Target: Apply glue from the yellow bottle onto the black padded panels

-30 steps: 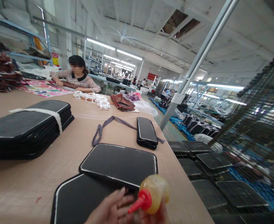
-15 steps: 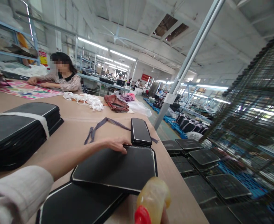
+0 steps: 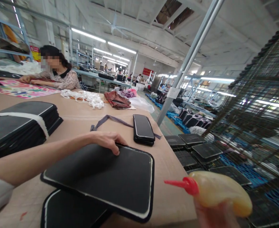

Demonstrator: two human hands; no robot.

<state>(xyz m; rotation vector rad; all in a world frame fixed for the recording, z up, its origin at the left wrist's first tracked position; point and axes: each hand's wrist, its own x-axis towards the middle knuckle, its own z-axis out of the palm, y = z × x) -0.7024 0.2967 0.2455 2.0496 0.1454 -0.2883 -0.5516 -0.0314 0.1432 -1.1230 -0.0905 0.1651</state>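
Observation:
My left hand grips the far edge of a black panel with white piping, which is tilted up off the brown table. A second black panel lies under it at the near edge. My right hand is at the lower right, off the table's side, holding a yellowish squeeze bottle with a red nozzle pointing left. A small stack of narrow black pieces sits just beyond the lifted panel.
A tied bundle of black panels lies at the left. A grey strap, white ribbon and brown fabric lie farther back. A person works at the far left. Wire racks with black panels stand to the right.
My left hand reached to the panel's far edge, gripped it and raised the panel toward me. The bottle in my right hand swung out to the right, nozzle now pointing left.

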